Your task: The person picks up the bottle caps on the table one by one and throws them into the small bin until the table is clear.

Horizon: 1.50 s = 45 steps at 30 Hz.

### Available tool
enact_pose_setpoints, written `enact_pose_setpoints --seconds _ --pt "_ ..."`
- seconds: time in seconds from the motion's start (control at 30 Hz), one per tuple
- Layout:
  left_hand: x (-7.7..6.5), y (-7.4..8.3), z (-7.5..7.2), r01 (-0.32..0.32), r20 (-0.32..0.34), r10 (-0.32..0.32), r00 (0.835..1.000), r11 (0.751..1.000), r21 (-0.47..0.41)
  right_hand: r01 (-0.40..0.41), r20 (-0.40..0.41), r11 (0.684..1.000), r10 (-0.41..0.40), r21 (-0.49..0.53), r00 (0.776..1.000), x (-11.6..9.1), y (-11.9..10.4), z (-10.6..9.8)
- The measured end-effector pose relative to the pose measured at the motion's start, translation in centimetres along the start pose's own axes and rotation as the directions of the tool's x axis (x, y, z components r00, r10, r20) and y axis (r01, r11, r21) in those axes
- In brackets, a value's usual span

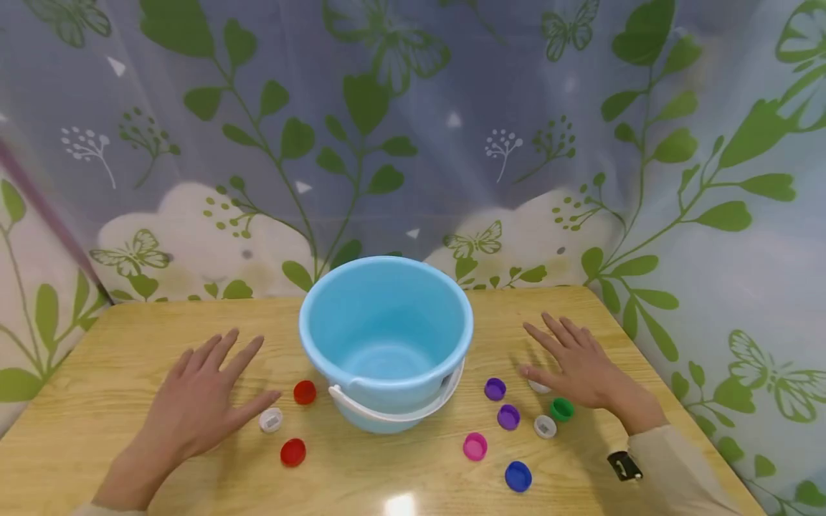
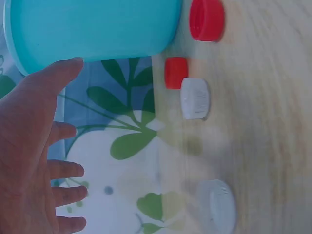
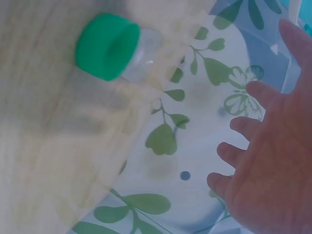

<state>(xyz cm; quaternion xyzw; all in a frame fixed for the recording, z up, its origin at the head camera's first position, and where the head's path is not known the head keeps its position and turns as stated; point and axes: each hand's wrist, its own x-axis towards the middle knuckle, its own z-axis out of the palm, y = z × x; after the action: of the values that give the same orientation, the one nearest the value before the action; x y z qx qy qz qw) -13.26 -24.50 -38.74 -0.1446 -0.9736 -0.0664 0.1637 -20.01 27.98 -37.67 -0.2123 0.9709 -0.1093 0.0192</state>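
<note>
A light blue bucket (image 1: 386, 337) is set upright at the middle of the wooden table (image 1: 110, 387), its white handle (image 1: 393, 410) folded down at the near side. Bottle caps are scattered on either side of it. Left of the bucket, a red cap (image 1: 305, 392), a white cap (image 1: 271, 420) and a second red cap (image 1: 293, 452) are found near the thumb of the left hand (image 1: 200, 401), which is laid flat with its grip spread and nothing held. To the right, two purple caps (image 1: 495, 389), a pink cap (image 1: 475, 446), a blue cap (image 1: 518, 476), another white cap (image 1: 545, 426) and a green cap (image 1: 562, 409) are seen. The right hand (image 1: 577, 362) is laid flat just beside the green cap, its grip likewise spread and empty.
</note>
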Motion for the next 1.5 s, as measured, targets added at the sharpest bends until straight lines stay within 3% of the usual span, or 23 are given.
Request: enact_pose_setpoints --seconds 0.3,0.57,0.87,1.07,1.3,1.5 --pt "1.0 0.5 -1.5 -0.045 -0.082 0.047 0.996 0.999 0.027 0.012 -0.026 0.999 -0.013 -0.045 1.000 -0.1 -0.1 -1.8" --pt "2.1 1.4 -3.2 -0.097 -0.180 0.101 0.978 0.995 0.034 0.004 -0.016 0.998 -0.005 -0.063 1.000 0.5 -0.5 -2.9" --pt "2.9 1.7 -4.3 -0.119 -0.139 0.125 0.982 0.992 0.049 0.050 -0.042 0.992 -0.056 -0.115 0.998 1.2 -1.6 -4.6" --pt "3.2 1.8 -4.8 -0.108 -0.153 0.116 0.981 0.993 0.054 0.049 -0.037 0.990 -0.055 -0.136 0.998 1.5 -2.4 -5.6" --pt "3.9 3.1 -5.0 -0.023 -0.122 0.009 0.992 0.994 -0.111 0.070 -0.029 0.988 -0.075 -0.135 0.997 2.0 -3.3 -6.1" --pt "5.4 4.6 -4.6 0.049 -0.110 -0.091 0.990 0.941 -0.334 0.103 -0.032 0.987 -0.108 -0.121 0.994 2.5 -3.6 -6.0"
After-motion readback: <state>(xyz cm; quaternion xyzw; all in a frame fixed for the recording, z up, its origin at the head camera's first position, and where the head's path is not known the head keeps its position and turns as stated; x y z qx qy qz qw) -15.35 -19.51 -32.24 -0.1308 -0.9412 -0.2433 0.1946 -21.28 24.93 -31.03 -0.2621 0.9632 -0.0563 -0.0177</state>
